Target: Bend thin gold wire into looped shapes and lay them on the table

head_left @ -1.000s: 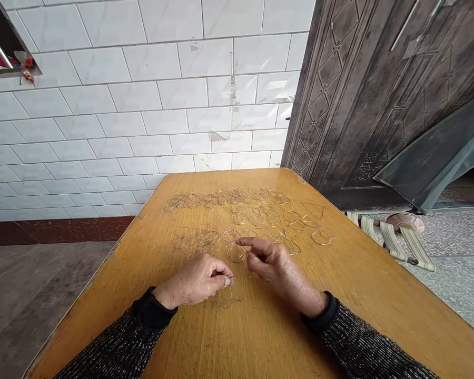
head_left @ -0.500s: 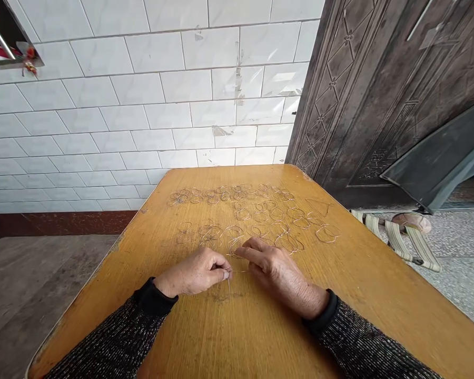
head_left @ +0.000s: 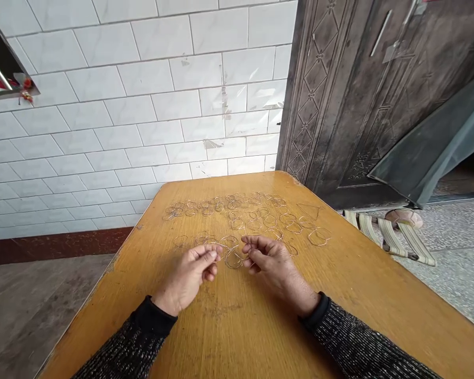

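Note:
My left hand (head_left: 193,273) is closed in a pinch on a thin wire, with its fingertips at the left of a looped piece of wire (head_left: 234,259). Opposite it, my right hand (head_left: 278,271) has thumb and forefinger pressed together on a fine strand. The wire between the hands is bent into loops, and its thin ends are hard to trace. Just beyond lie several flower-like wire loops, among them a copper-coloured one (head_left: 319,236) at the right. A farther row of wire loops (head_left: 207,207) crosses the table.
The yellow wooden table (head_left: 229,337) reaches a white tiled wall (head_left: 154,105). A dark carved door (head_left: 351,105) with a grey-green curtain (head_left: 430,142) stands at the right. Beside the table is a seat with striped straps (head_left: 395,237).
Both hands have lifted and moved slightly away from me. My left hand has turned palm inward, and my right fingers have gone from spread over the table to a pinch.

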A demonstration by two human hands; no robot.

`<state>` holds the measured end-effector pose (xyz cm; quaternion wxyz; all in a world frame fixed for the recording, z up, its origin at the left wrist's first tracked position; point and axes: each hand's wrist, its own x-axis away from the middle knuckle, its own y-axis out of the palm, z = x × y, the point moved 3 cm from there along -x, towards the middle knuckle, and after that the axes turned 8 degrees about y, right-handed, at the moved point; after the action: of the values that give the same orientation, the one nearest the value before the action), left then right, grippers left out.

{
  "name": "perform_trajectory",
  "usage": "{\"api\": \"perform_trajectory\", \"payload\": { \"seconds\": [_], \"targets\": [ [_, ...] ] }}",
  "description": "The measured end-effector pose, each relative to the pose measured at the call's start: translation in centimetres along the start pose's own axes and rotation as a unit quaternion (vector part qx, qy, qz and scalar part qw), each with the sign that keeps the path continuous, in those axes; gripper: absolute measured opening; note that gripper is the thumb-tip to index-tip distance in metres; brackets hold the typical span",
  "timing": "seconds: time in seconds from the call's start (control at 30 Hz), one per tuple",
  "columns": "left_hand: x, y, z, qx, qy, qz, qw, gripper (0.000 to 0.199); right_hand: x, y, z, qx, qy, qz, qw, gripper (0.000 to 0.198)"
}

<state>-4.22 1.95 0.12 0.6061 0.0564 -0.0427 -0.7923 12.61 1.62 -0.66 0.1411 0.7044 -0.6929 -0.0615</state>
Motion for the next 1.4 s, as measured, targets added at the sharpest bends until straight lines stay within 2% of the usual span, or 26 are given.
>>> {"api": "perform_trajectory", "payload": {
  "seconds": [0.13, 0.3, 0.5, 0.67, 0.8, 0.9, 1.0, 1.17, 1.27, 1.4],
  "targets": [
    [0.5, 1.7, -0.6, 0.022, 0.012, 0.010, 1.000, 0.028, 0.1, 0.6, 0.3, -0.007, 0.004, 0.000, 1.000, 0.027],
    [0.6, 2.1, -0.5, 0.062, 0.046, 0.054, 0.996, 0.022, 0.0, 1.3, 1.0, -0.007, 0.013, -0.001, 1.000, 0.030],
    [0.4, 2.0, -0.8, 0.174, -0.002, 0.056, 0.983, 0.018, 0.7, 1.5, 0.6, -0.022, -0.007, -0.014, 1.000, 0.030],
    [0.3, 2.0, -1.1, 0.234, -0.023, 0.034, 0.971, 0.016, 1.3, 1.5, -0.2, -0.033, -0.024, -0.019, 0.999, 0.032],
    [0.3, 2.0, -1.2, 0.243, -0.042, 0.015, 0.969, 0.015, 1.2, 1.6, -0.3, 0.013, -0.047, -0.036, 0.998, 0.033],
    [0.3, 2.0, -1.2, 0.235, -0.058, -0.003, 0.970, 0.015, 1.2, 1.4, -0.2, 0.097, -0.092, -0.031, 0.991, 0.028],
    [0.4, 1.9, -1.3, 0.214, -0.082, -0.032, 0.973, 0.014, 1.3, 1.1, -0.2, 0.220, -0.150, -0.013, 0.964, 0.024],
    [0.4, 1.7, -1.1, 0.186, -0.089, -0.076, 0.976, 0.014, 2.2, 0.9, -0.7, 0.407, -0.250, 0.025, 0.878, 0.028],
    [0.3, 1.6, -1.0, 0.167, -0.095, -0.100, 0.976, 0.015, 2.6, 1.0, -0.9, 0.473, -0.287, 0.030, 0.833, 0.028],
    [0.2, 1.3, -1.0, 0.127, -0.105, -0.135, 0.977, 0.016, 3.1, 1.4, -0.8, 0.531, -0.317, 0.012, 0.786, 0.027]
  ]
}}
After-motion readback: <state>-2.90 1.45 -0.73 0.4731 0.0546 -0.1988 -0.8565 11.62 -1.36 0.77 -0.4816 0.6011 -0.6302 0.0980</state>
